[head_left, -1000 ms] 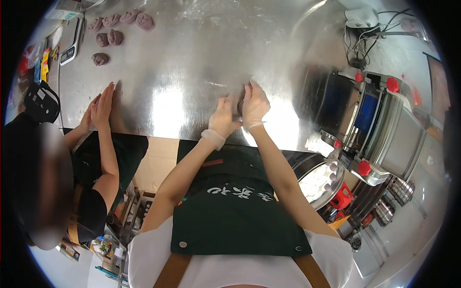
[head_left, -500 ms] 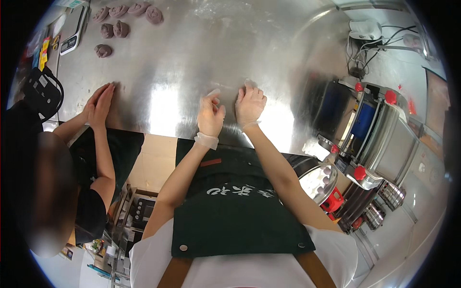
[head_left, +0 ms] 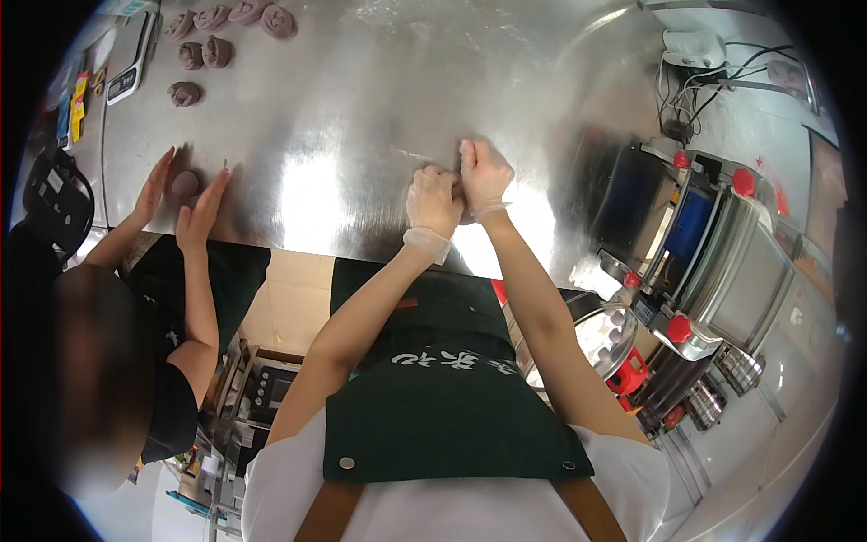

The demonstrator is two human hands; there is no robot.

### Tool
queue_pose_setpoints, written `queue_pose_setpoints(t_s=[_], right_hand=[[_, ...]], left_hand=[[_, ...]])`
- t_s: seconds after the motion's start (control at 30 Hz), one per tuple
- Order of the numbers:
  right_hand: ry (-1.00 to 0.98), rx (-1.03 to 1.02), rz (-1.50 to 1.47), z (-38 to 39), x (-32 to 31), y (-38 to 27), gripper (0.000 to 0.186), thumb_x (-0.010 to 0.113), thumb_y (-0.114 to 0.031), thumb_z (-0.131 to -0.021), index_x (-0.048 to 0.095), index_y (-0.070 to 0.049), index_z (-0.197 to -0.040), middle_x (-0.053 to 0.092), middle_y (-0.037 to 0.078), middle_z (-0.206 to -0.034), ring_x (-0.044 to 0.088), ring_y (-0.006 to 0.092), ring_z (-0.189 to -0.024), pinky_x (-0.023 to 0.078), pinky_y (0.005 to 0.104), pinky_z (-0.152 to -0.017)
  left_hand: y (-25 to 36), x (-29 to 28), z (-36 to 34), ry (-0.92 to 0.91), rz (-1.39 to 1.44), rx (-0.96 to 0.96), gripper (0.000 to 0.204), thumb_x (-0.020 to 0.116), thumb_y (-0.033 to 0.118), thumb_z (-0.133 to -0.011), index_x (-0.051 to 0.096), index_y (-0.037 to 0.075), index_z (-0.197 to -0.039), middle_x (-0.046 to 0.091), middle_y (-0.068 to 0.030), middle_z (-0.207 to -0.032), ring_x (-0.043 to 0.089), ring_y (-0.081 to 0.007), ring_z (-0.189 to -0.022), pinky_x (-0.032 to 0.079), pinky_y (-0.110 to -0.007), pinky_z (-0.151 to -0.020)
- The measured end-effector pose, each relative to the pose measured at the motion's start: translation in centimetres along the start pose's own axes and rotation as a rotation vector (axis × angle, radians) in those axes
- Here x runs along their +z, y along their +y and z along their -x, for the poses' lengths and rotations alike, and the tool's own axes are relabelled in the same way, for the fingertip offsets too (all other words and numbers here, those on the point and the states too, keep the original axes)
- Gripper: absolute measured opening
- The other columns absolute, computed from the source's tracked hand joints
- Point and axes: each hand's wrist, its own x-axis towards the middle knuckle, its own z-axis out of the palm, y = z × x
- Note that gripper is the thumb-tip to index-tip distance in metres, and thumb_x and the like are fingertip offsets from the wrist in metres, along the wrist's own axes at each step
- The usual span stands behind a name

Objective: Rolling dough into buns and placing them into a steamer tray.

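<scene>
My left hand (head_left: 434,202) and my right hand (head_left: 489,176), both in clear plastic gloves, are close together over the steel table (head_left: 379,108) near its front edge. The fingers of both are curled in. Between them shows a small dark purplish patch, mostly hidden, so what they hold cannot be made out. To the left, a co-worker's two bare hands (head_left: 207,206) are spread around a round purple dough ball (head_left: 185,186). Several shaped purple dough pieces (head_left: 217,51) sit at the far left of the table.
A kitchen scale (head_left: 126,81) stands at the far left edge. On the right is a metal machine (head_left: 713,262) with red knobs, and cables (head_left: 686,95) hang behind it. A round tray of dough balls (head_left: 610,336) is low beside my right arm.
My left hand has moved right, up against my right hand, and the fingers of both have curled in. The co-worker's hands have parted, showing the dough ball between them.
</scene>
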Motion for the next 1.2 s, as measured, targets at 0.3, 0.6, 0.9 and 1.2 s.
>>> queue_pose_setpoints(t_s=[0.3,0.6,0.9,1.2], right_hand=[[0.102,-0.108,0.076,2.5,-2.1,0.0,0.018,0.068,-0.024,-0.086,0.064,-0.015,-0.101,0.061,0.006,-0.083,0.06,0.0279,-0.077,0.049,0.0417,-0.062],[0.08,0.524,-0.081,3.0,-4.0,0.6,0.028,0.048,-0.025,-0.101,0.068,-0.008,-0.093,0.068,0.009,-0.064,0.065,0.0276,-0.057,0.053,0.0381,-0.058],[0.132,0.467,-0.115,4.5,-4.0,-1.0,0.015,0.061,-0.018,-0.093,0.066,-0.005,-0.096,0.068,0.011,-0.082,0.066,0.0295,-0.07,0.052,0.0395,-0.064],[0.007,0.191,0.137,5.0,-2.5,0.5,0.021,0.061,-0.014,-0.089,0.063,-0.01,-0.11,0.065,0.012,-0.101,0.063,0.0332,-0.085,0.052,0.0428,-0.073]], left_hand=[[-3.1,1.8,2.6,0.078,-0.068,0.616,0.018,0.064,0.006,-0.071,0.067,0.002,-0.089,0.061,-0.0053,-0.111,0.058,-0.0275,-0.1,0.052,-0.041,-0.079],[-0.4,0.2,-3.1,-0.081,-0.019,0.528,0.033,0.071,0.008,-0.07,0.069,0.007,-0.103,0.061,-0.0038,-0.102,0.055,-0.0278,-0.097,0.048,-0.037,-0.086],[-1.8,-1.5,0.0,-0.076,-0.35,0.874,0.041,0.056,0.013,-0.085,0.063,0.0,-0.123,0.063,-0.0126,-0.122,0.05,-0.0286,-0.128,0.039,-0.043,-0.107],[-1.4,-0.3,1.3,-0.12,-0.499,0.736,0.048,0.053,0.01,-0.086,0.055,0.001,-0.133,0.055,-0.0138,-0.137,0.049,-0.0323,-0.13,0.036,-0.045,-0.11]])
